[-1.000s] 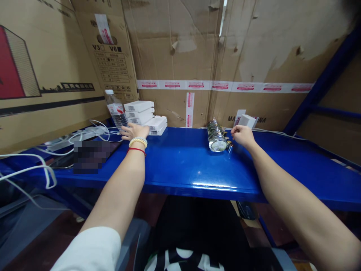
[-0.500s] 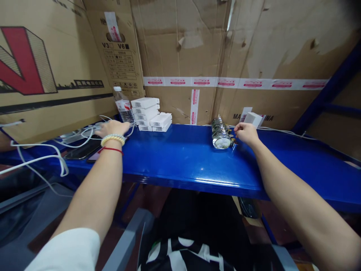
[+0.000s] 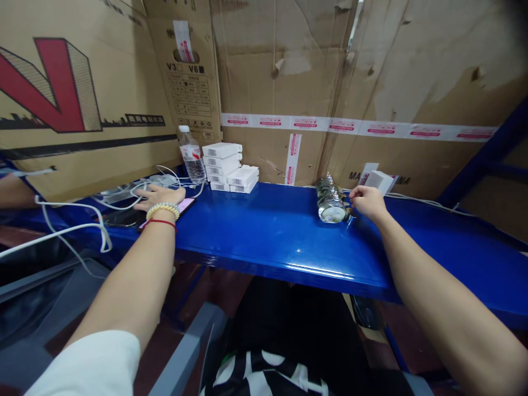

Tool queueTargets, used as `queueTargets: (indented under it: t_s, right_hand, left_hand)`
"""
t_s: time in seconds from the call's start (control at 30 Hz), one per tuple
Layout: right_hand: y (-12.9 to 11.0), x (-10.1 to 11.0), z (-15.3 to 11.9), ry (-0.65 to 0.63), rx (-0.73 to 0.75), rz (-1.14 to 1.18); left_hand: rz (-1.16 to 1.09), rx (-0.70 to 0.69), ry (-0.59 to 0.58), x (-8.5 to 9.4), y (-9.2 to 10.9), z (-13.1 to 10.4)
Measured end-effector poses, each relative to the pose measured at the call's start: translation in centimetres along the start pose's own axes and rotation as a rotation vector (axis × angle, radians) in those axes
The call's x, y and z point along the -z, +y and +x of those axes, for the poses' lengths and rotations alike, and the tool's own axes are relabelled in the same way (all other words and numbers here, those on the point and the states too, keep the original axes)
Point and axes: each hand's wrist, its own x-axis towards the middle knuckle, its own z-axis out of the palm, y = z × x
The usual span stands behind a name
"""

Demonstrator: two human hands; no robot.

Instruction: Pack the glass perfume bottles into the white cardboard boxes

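My left hand (image 3: 161,199) is at the left of the blue table, its fingers spread over white cables (image 3: 124,192). A phone with a pink lit screen (image 3: 186,205) lies partly under that hand, and a darker phone-like slab (image 3: 121,219) beside it. My right hand (image 3: 368,201) is closed, its fingers curled and pinched beside a row of shiny, clear, round-fronted pieces with metal fittings (image 3: 332,213). What those fingers hold, if anything, is hidden. A white box (image 3: 379,180) stands directly behind the right hand.
Several small white boxes (image 3: 223,150) are stacked at the back, next to a water bottle (image 3: 192,155). Cardboard walls (image 3: 264,88) enclose the blue table (image 3: 256,236). Another person's arm (image 3: 16,191) shows at the far left. A grey chair arm (image 3: 193,341) is below.
My left hand has moved left and its fingers have spread, baring more of the pink phone screen. My right hand stays beside the shiny row. The whole view has shifted slightly.
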Motion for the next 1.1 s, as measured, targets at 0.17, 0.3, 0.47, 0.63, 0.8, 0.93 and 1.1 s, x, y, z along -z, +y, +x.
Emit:
queueTargets:
  t_s: [0.17, 0.3, 0.47, 0.63, 0.8, 0.93, 1.1]
  right_hand:
    - [-0.1, -0.1, 0.0, 0.000, 0.038, -0.013]
    - [-0.4, 0.1, -0.1, -0.011, 0.029, -0.037]
    - [-0.4, 0.2, -0.3, -0.058, 0.009, -0.059]
    - [0.0, 0.2, -0.1, -0.064, 0.014, -0.039]
    - [-0.1, 0.4, -0.2, -0.056, 0.007, -0.054]
    - [-0.2, 0.4, -0.3, -0.056, 0.002, -0.084]
    - [0.1, 0.1, -0.2, -0.071, -0.001, -0.092]
  left_hand:
    - [-0.060, 0.059, 0.090, 0.2, 2.6, -0.9]
    - [-0.180, -0.064, 0.181, 0.0, 6.7, -2.6]
    - [-0.314, -0.234, 0.109, -0.8, 13.0, -5.2]
    - [-0.512, -0.359, 0.149, -2.7, 17.1, -8.1]
    - [-0.652, -0.569, 0.278, -5.7, 16.6, -9.5]
    - [-0.664, -0.621, 0.219, -7.2, 15.5, -9.2]
    - [-0.635, -0.648, 0.119, -7.6, 15.5, -9.5]
